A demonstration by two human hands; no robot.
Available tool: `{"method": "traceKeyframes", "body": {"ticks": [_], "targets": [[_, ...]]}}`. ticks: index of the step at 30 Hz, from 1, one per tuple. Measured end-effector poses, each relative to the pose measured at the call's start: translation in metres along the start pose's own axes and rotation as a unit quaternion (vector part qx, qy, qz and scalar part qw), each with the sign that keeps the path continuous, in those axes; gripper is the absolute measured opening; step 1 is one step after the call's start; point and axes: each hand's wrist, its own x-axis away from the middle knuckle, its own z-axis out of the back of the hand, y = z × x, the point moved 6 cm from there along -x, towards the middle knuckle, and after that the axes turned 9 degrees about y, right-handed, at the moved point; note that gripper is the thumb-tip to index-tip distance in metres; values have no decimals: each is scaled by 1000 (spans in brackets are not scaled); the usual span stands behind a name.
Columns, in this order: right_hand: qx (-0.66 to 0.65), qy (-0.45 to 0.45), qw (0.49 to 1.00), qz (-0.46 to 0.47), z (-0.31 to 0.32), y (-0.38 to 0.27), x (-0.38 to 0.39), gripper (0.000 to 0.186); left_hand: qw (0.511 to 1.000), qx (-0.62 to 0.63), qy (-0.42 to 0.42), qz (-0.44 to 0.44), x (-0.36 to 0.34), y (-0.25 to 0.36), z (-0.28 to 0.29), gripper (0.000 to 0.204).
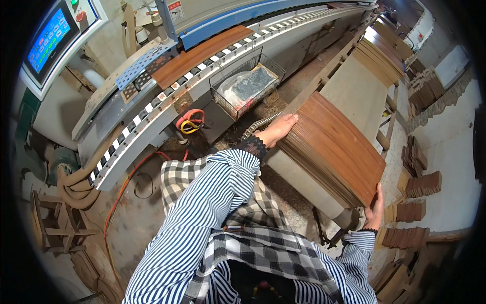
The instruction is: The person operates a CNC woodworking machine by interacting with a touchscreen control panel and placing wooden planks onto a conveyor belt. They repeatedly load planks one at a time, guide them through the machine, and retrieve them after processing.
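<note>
A thick stack of wood panels point(336, 147), with a reddish-brown grained face on top, lies on a grey board bed to my front right. My left hand point(278, 130) holds the stack's left edge, its fingers pressed together at the upper rim. At the near right corner my right hand point(374, 210) grips the opposite side, fingers along the panel edges. Part of each hand's hold is hidden by the stack. A single reddish-brown panel point(202, 54) lies apart on the machine's striped conveyor track point(187, 86).
A wire basket point(246, 83) with a dark flat item hangs beside the machine, near red and yellow-handled pliers or cutters point(190, 121). The control screen point(50, 43) is far left. More panel stacks point(377, 58) lie farther back, and several stand along the right wall point(422, 184). A red hose point(121, 197) crosses the floor.
</note>
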Motion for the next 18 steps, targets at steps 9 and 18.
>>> {"method": "traceKeyframes", "body": {"ticks": [9,18], "targets": [[82,5,996,-17,11,-16,-27,75,996,-71,40,32,70,-15,-2,72],[50,17,999,4,1,-23,-28,68,991,44,41,123,70,-48,-12,88]]}}
